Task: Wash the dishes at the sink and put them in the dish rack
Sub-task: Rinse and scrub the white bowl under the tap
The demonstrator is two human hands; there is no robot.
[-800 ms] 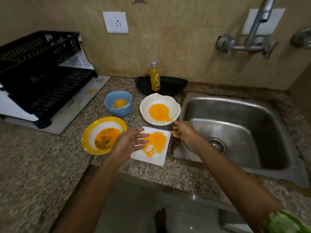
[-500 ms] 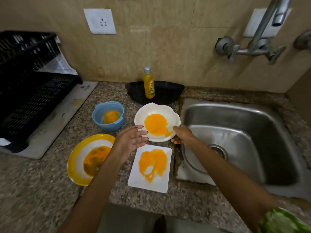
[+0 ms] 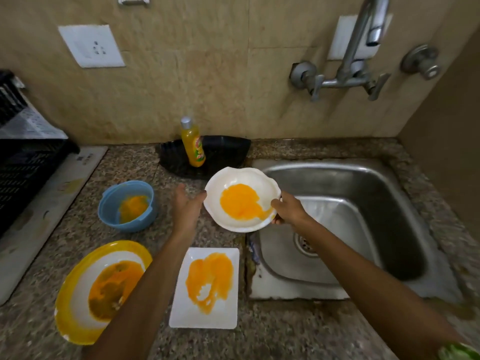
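A white wavy-rimmed plate smeared with orange sauce is lifted and tilted at the steel sink's left edge. My right hand grips its right rim, thumb on top. My left hand touches the plate's left rim with straight fingers. On the granite counter lie a white rectangular plate, a yellow-rimmed plate and a blue bowl, all with orange residue. The black dish rack stands at the far left.
A yellow soap bottle stands on a black tray by the wall. The tap juts out above the sink, with a second valve to its right. A white drain board lies under the rack.
My right hand has lifted the white wavy plate off the counter toward the sink. My left hand moved up from the rectangular plate to the wavy plate's left rim.
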